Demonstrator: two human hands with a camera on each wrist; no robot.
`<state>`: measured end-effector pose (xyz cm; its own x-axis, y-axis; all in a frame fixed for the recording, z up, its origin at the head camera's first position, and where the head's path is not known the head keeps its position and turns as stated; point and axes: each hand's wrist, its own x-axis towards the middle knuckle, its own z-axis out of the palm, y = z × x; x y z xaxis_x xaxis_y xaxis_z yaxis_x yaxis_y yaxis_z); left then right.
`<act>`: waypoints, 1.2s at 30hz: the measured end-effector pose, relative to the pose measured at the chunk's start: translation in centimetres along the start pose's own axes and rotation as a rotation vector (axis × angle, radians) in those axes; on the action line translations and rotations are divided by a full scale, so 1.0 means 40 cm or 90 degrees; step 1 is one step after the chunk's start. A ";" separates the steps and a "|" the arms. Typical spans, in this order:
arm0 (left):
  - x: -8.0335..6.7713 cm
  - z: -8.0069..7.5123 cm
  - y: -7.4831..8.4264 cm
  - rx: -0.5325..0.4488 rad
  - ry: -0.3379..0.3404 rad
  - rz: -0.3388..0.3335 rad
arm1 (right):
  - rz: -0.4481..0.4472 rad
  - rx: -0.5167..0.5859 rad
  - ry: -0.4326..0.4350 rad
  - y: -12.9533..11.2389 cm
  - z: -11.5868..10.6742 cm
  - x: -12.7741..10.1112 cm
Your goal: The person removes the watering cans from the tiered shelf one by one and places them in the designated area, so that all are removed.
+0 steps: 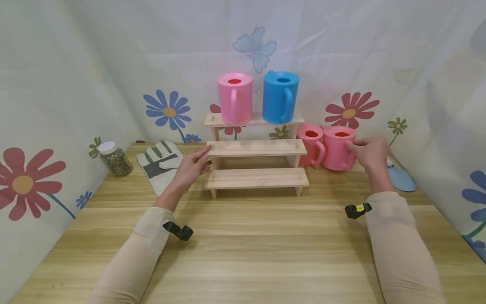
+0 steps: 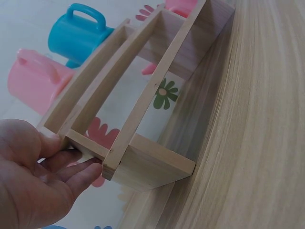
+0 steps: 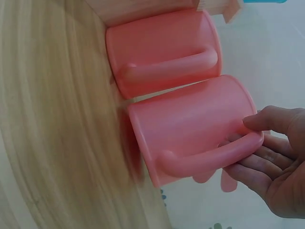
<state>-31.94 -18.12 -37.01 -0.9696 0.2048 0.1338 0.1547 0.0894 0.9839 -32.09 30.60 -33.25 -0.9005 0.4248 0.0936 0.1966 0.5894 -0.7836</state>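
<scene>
My left hand [image 1: 191,169] pinches the left end of the middle step of a wooden three-step stand [image 1: 258,147], thumb on top and fingers below. My right hand [image 1: 370,154] grips a pink watering can [image 3: 190,129] by its handle, with the thumb against the can near the rim. This can is upright, close by the table surface at the right of the stand. Beside it, a second pink watering can [image 3: 164,52] stands against the stand's side. On the top step, another pink watering can [image 1: 243,99] and a blue watering can [image 1: 275,99] stand side by side, handles facing me.
A white, grey and green work glove [image 1: 155,177] lies left of the stand. Farther left, a clear jar [image 1: 118,164] with a white lid leans on the curtain side. A light blue trowel [image 1: 402,179] lies at the right edge. Flowered curtains border the wooden table [image 1: 258,253].
</scene>
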 end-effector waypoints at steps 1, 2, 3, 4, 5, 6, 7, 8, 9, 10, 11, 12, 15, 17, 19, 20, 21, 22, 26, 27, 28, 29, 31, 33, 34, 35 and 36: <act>0.000 0.000 0.000 -0.003 -0.001 0.000 | 0.001 0.002 0.000 0.002 0.002 0.001; 0.000 0.000 0.001 -0.005 -0.001 0.001 | 0.001 0.005 -0.001 0.005 0.004 0.002; -0.001 0.000 0.002 -0.006 -0.002 0.002 | 0.002 0.010 -0.001 0.008 0.006 0.003; -0.001 0.000 0.002 -0.007 -0.002 0.001 | 0.001 0.013 -0.002 0.010 0.009 0.004; -0.001 0.000 0.003 -0.007 -0.003 0.001 | 0.002 0.018 -0.003 0.013 0.011 0.005; -0.001 0.000 0.003 -0.007 -0.003 0.001 | 0.001 0.024 -0.004 0.015 0.013 0.006; -0.002 0.000 0.004 -0.005 -0.003 0.000 | 0.000 0.028 -0.004 0.018 0.016 0.007; -0.002 0.001 0.005 -0.003 -0.002 0.000 | -0.001 0.029 -0.006 0.020 0.018 0.007; -0.002 0.001 0.005 -0.002 -0.002 -0.001 | -0.007 0.028 -0.004 0.022 0.021 0.008; -0.002 0.001 0.005 0.000 -0.002 -0.001 | -0.010 0.026 -0.002 0.024 0.023 0.008; -0.002 0.001 0.004 0.001 -0.001 -0.002 | -0.014 0.022 0.002 0.025 0.025 0.008; -0.002 0.001 0.004 0.004 -0.001 -0.002 | -0.020 0.019 0.007 0.026 0.027 0.009; -0.001 0.001 0.001 0.007 0.004 0.001 | -0.033 0.013 0.022 0.030 0.032 0.010; 0.001 0.000 -0.002 0.006 0.008 0.003 | -0.035 0.019 0.024 0.032 0.036 0.011; 0.002 -0.001 -0.004 0.004 0.010 0.004 | -0.034 0.029 0.023 0.035 0.039 0.014; 0.002 -0.001 -0.005 0.003 0.011 0.004 | -0.035 0.032 0.023 0.037 0.041 0.015; 0.002 -0.002 -0.005 0.002 0.013 0.002 | -0.036 0.035 0.021 0.039 0.043 0.017; 0.002 -0.002 -0.006 0.000 0.014 0.001 | -0.038 0.035 0.019 0.041 0.044 0.019; 0.001 -0.001 -0.006 -0.001 0.017 -0.002 | -0.049 0.034 0.019 0.045 0.047 0.022; 0.001 -0.001 -0.006 0.000 0.018 -0.001 | -0.051 0.034 0.017 0.045 0.047 0.022; 0.001 0.000 -0.006 -0.001 0.018 0.000 | -0.053 0.033 0.017 0.045 0.046 0.022; 0.001 0.000 -0.006 -0.001 0.017 0.000 | -0.054 0.031 0.017 0.044 0.044 0.021; 0.002 0.000 -0.007 0.001 0.015 0.002 | -0.054 0.026 0.013 0.043 0.041 0.020; 0.004 0.000 -0.008 0.001 0.013 0.001 | -0.052 0.021 0.011 0.039 0.037 0.017; 0.004 0.000 -0.008 0.000 0.011 0.001 | -0.052 0.020 0.011 0.036 0.034 0.016; 0.004 0.000 -0.008 0.001 0.010 0.001 | -0.054 0.018 0.015 0.032 0.031 0.014; 0.005 0.000 -0.008 0.001 0.010 0.002 | -0.056 0.017 0.019 0.028 0.028 0.013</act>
<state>-32.16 -18.13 -37.29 -0.9720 0.1901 0.1385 0.1579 0.0911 0.9833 -32.79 30.72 -34.77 -0.9015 0.3928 0.1817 0.1057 0.6069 -0.7877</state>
